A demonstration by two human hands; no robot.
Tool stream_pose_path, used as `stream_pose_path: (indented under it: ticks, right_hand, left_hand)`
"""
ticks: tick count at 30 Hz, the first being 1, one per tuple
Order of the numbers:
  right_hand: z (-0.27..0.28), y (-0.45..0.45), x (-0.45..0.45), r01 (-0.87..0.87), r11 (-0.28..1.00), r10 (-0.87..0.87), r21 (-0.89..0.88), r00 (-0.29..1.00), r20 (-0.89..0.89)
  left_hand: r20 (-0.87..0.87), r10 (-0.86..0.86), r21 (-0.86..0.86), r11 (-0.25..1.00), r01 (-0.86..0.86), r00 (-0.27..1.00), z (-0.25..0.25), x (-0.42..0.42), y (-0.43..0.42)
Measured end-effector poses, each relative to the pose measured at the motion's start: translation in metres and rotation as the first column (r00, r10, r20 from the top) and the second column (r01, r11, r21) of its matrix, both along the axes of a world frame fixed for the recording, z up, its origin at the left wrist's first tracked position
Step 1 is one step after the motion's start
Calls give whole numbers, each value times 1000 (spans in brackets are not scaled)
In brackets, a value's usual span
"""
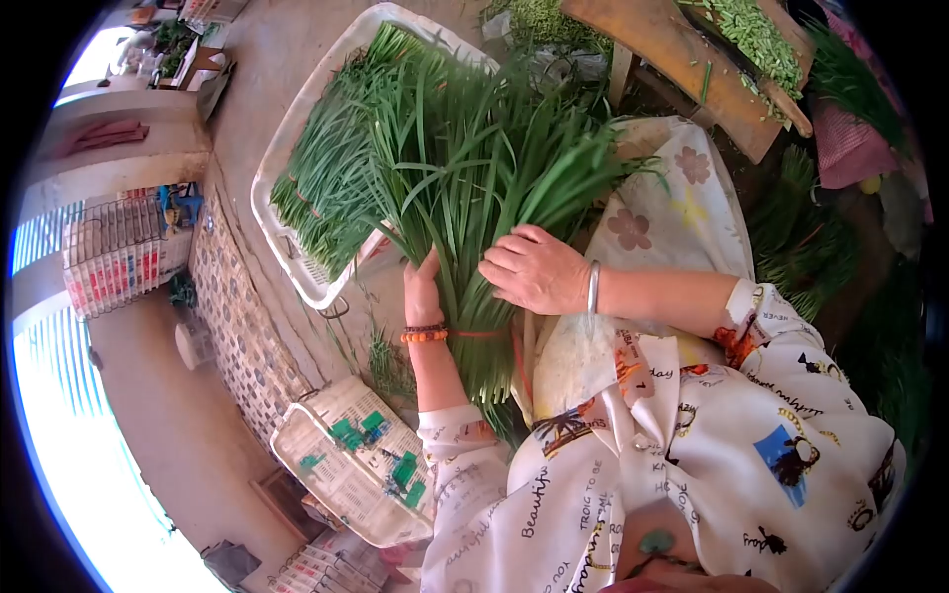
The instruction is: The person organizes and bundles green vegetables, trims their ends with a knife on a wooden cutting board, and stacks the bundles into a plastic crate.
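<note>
A thick bunch of garlic chives (465, 212) stands in front of my chest, leaves fanned upward and an orange-red band (482, 334) round its pale lower stems. My left hand (425, 289), below it a wrist with orange and dark beads, is wrapped round the left side of the bunch; most of its fingers are hidden behind the leaves. On the right side, my right hand (539, 269) has its fingers curled over a portion of leaves that lean to the right. A silver bangle circles that wrist. Behind the bunch, a white crate (272, 163) holds more chives (331, 163).
A white crate with green pieces (361, 460) sits at lower left. At upper right is a wooden bench (633, 30) with chopped green stems (756, 40). Loose chives (801, 227) lie at the right. A flowered cloth (682, 212) covers my lap.
</note>
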State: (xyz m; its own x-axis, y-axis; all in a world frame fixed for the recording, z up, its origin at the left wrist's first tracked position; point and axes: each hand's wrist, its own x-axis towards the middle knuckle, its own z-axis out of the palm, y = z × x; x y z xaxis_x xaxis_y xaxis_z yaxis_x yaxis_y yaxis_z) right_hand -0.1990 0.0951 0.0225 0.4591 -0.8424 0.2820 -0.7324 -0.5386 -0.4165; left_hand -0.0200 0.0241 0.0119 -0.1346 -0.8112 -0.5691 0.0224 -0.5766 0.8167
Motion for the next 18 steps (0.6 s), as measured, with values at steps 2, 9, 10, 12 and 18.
stream_pose_path:
  ticks: [2,9,10,12,18]
  right_hand:
    - [-2,3,-1,48,994,-42,-96,997,71]
    - [-3,-7,-11,74,997,-78,25,950,302]
    - [-4,-7,-13,94,985,-149,146,892,427]
    - [-6,-9,-17,95,958,-232,272,815,532]
    - [-2,-34,-27,-80,673,-605,736,513,609]
  left_hand:
    - [22,-5,-15,1000,5,1000,1,0,0]
    - [26,-14,-52,999,15,1000,3,-2,4]
    - [45,-10,-70,997,13,999,5,-4,5]
    - [63,-4,-83,997,10,998,6,-6,8]
    - [77,-1,-124,992,10,997,7,-8,11]
